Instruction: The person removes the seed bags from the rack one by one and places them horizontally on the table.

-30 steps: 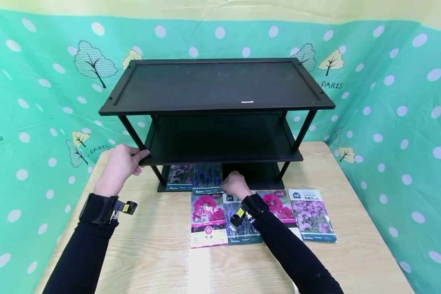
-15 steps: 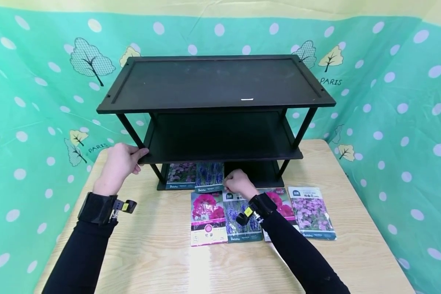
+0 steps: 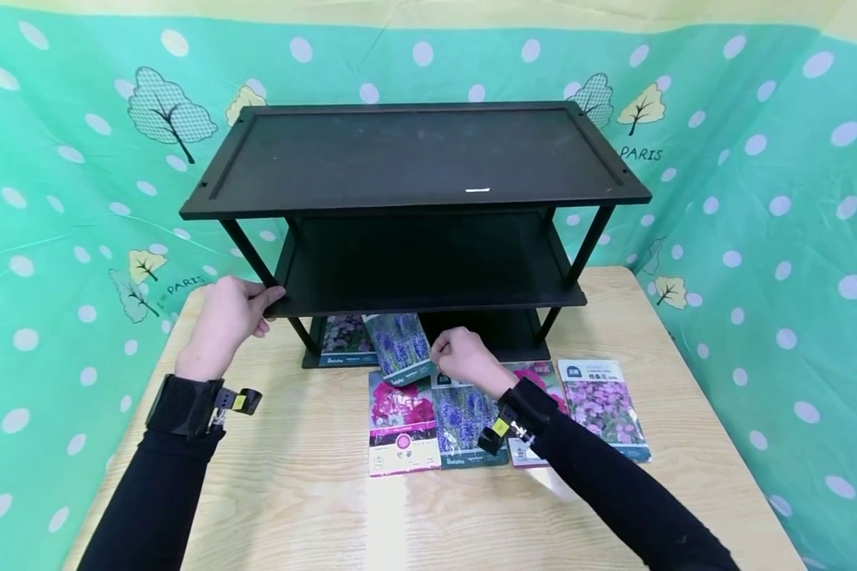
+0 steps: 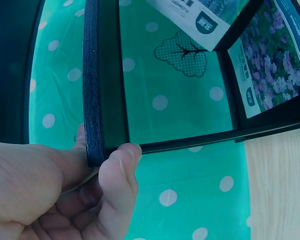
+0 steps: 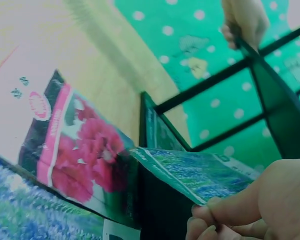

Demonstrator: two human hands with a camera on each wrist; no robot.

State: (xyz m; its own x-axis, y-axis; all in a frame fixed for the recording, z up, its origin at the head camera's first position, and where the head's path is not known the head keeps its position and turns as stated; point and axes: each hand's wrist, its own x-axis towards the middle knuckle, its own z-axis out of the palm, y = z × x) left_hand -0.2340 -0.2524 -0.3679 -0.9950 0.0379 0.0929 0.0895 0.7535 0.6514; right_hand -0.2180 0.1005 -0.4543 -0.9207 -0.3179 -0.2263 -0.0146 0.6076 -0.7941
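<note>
My left hand [image 3: 232,321] pinches the front left corner of the middle board of a black three-tier shelf [image 3: 414,159]; the left wrist view shows thumb and fingers on either side of that corner. With my right hand [image 3: 464,355] I pinch the lower right corner of a seed packet [image 3: 400,349] printed with blue-purple flower spikes. The packet is turned askew and tilted. Its bottom end sticks out past the bottom board's front edge, and its top is hidden under the middle board. Left of it, a packet with pinkish-purple flowers [image 3: 347,335] lies on the bottom board.
Before the shelf, several packets lie in a row on the wooden table [image 3: 293,492]: a pink-flowered one [image 3: 403,436], a blue-purple one [image 3: 467,424], another pink one [image 3: 536,373] partly under my right forearm, and a light purple one [image 3: 603,404]. Green dotted cloth [image 3: 757,238] surrounds the table.
The packet in my right hand has turned from nearly straight to askew, its bottom end coming further out over the front row. The left hand keeps its grip on the shelf corner.
</note>
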